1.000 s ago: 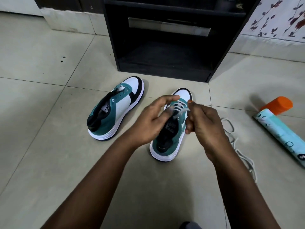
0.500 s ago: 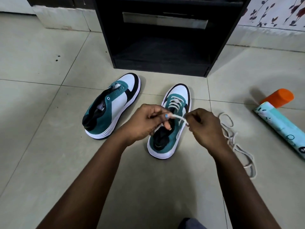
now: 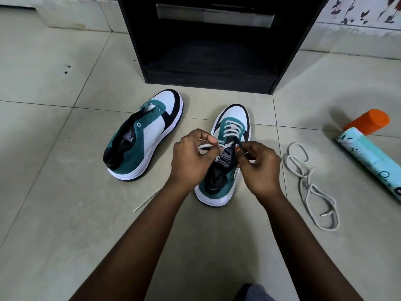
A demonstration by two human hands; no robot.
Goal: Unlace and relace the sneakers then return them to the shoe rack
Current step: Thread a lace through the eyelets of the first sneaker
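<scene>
Tiled floor (image 3: 54, 213), smooth and pale, carries everything. Black shoe rack (image 3: 212, 68), boxy with an open lower shelf, stands just beyond the shoes, probably near for the return. Left sneaker (image 3: 147, 135), teal suede, white leather and black trim on a ribbed white sole, lies unlaced, its eyelets bare. Right sneaker (image 3: 230, 153) points toe-first at the rack, partly laced, so the upper eyelets face the person. Spare lace (image 3: 308, 181), a limp white cord with clear tips, lies looped to the right. Left hand (image 3: 193, 157) pinches the working lace (image 3: 207, 146); right hand (image 3: 258, 166) pinches its other end at the tongue.
</scene>
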